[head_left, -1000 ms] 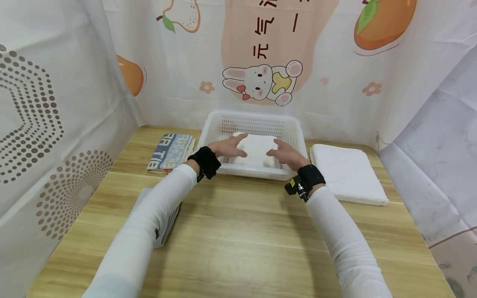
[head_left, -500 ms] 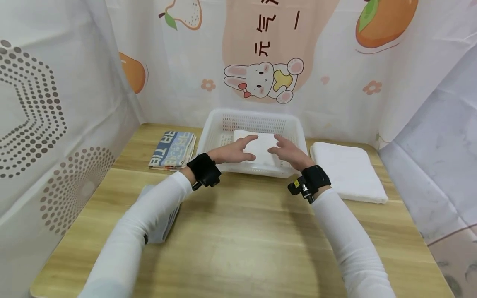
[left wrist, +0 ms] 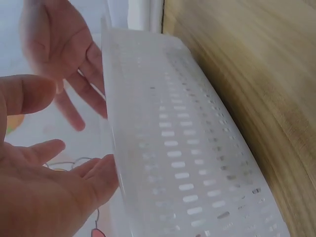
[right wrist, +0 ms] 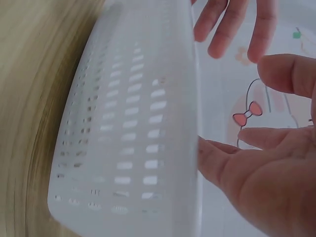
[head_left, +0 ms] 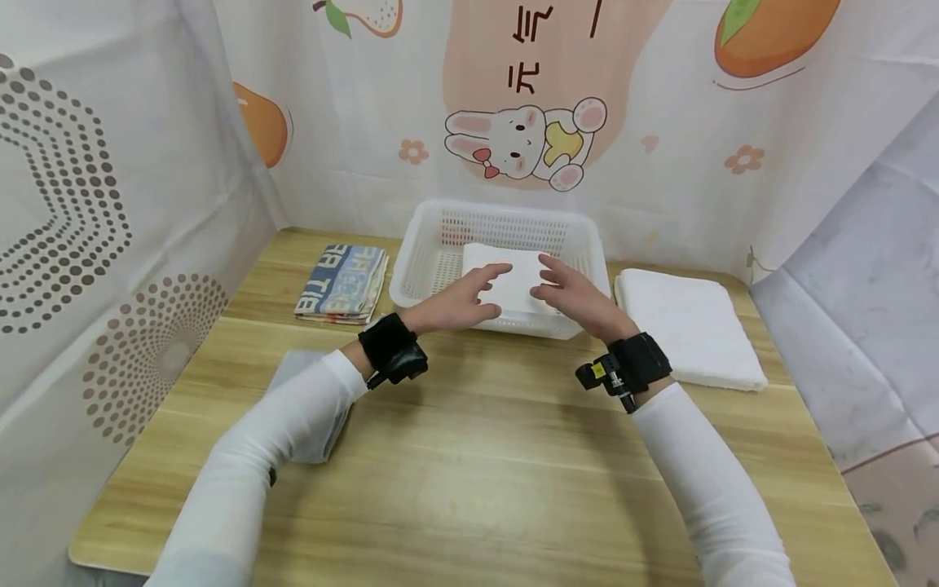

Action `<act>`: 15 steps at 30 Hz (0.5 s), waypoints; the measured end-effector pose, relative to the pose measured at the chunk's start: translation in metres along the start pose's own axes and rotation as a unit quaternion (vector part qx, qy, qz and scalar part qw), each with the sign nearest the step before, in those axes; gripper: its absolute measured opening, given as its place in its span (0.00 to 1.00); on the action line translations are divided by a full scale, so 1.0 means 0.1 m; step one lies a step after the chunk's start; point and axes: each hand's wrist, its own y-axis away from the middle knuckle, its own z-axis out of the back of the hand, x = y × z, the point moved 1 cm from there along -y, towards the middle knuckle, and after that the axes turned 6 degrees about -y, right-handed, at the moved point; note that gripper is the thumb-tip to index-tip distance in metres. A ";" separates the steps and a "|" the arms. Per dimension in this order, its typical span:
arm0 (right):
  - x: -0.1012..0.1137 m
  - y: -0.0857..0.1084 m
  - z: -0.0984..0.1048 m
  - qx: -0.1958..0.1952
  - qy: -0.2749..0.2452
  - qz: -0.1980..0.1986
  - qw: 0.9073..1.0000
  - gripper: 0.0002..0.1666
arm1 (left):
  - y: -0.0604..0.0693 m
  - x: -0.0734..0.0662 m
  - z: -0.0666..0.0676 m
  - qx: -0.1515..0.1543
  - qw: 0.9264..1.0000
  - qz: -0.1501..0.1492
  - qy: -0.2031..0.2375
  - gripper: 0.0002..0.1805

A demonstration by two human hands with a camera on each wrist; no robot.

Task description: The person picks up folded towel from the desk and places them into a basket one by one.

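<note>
A white plastic basket (head_left: 506,214) with slotted walls stands at the back of the table, a folded white towel (head_left: 513,285) lying inside it. Over its near side, on the left, is my left hand (head_left: 458,300), fingers spread and relaxed, holding nothing. My right hand (head_left: 579,297) faces it from the right, fingers also loose with nothing between them. In the left wrist view the basket's outer wall (left wrist: 182,133) fills the middle, both hands above its rim. The right wrist view has the same wall (right wrist: 128,123); some fingertips are hidden behind the rim.
Left of the basket lies a folded blue and cream patterned cloth (head_left: 343,281). A folded grey cloth (head_left: 315,436) is partly covered by the left sleeve. Another folded white towel (head_left: 689,326) lies on the right of the wooden table (head_left: 469,456). A printed curtain (head_left: 352,122) hangs behind.
Both hands have drawn back a little toward the near side of the basket, their fingers staying loose. The towel stays in the basket. The head view has tilted slightly down.
</note>
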 end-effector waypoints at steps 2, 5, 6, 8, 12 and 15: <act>0.01 0.04 -0.02 0.001 -0.004 0.008 1.000 0.45 | 0.02 -0.01 -0.03 -0.006 1.000 -0.009 0.000 0.37; 0.01 0.09 -0.06 0.006 -0.013 0.022 1.000 0.44 | 0.05 -0.02 -0.06 -0.010 1.000 -0.028 -0.009 0.37; 0.01 0.11 -0.07 0.007 -0.018 0.026 0.999 0.44 | 0.06 -0.03 -0.07 -0.010 0.999 -0.034 -0.016 0.37; 0.01 0.14 -0.10 0.013 -0.026 0.034 0.999 0.44 | 0.09 -0.03 -0.09 -0.010 0.998 -0.047 -0.033 0.37; 0.03 0.21 -0.16 0.018 -0.037 0.039 0.998 0.43 | 0.14 -0.03 -0.13 -0.010 0.996 -0.065 -0.058 0.37; 0.03 0.27 -0.20 0.020 -0.043 0.042 0.998 0.42 | 0.18 -0.02 -0.16 -0.007 0.995 -0.070 -0.068 0.37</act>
